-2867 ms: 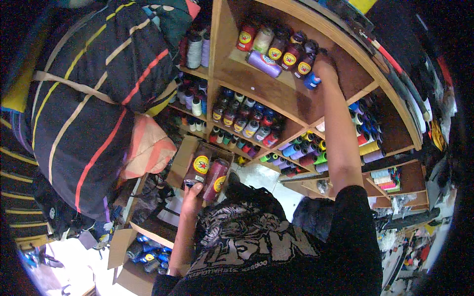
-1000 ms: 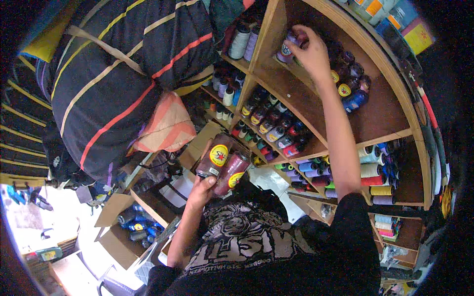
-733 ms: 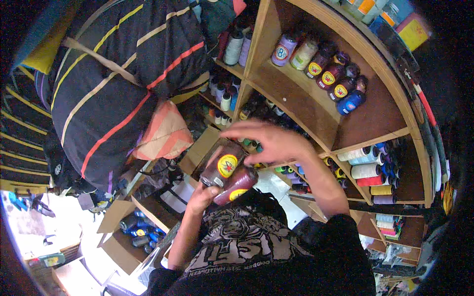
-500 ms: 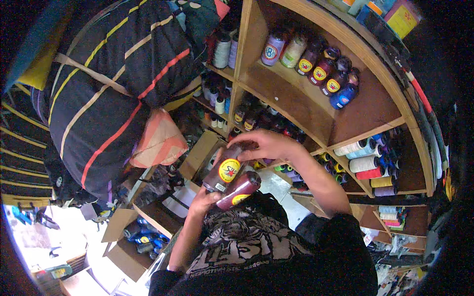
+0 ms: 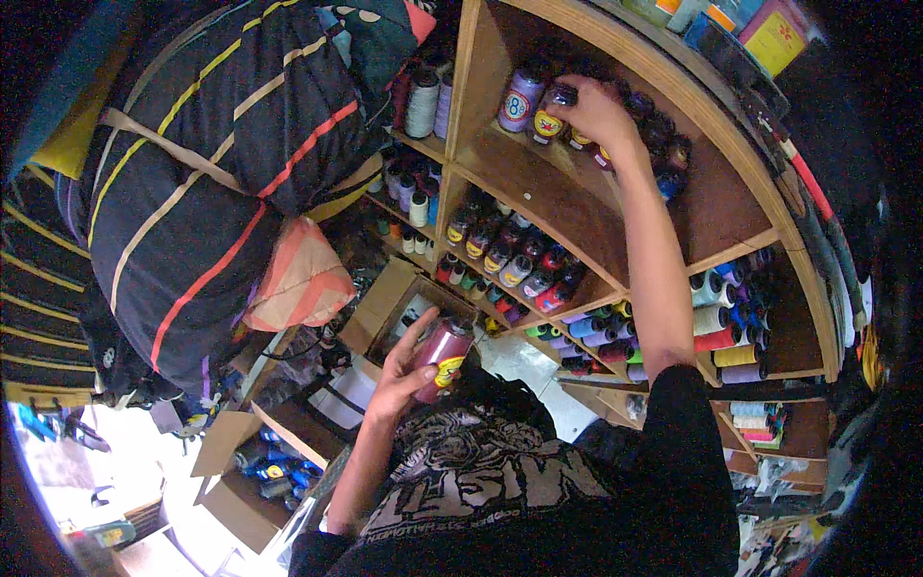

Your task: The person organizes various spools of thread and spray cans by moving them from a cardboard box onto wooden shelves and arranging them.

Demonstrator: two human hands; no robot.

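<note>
The dark spool [image 5: 545, 127] has been moving from the left hand [image 5: 399, 380] up into the shelf [image 5: 538, 178]. The right hand [image 5: 596, 111] is curling its fingers round the top of it, just beside the purple spool [image 5: 519, 101]. The left hand is holding the red spool [image 5: 446, 354], with its thumb lying over the front and one finger pointing up. Down low, a box [image 5: 224, 444] is holding blue spools [image 5: 272, 471].

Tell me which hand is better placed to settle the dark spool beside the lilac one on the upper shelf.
The right hand, most likely: it holds the dark spool by its top, beside the lilac spool on the upper shelf. The left hand is lower, occupied with a maroon spool.
</note>
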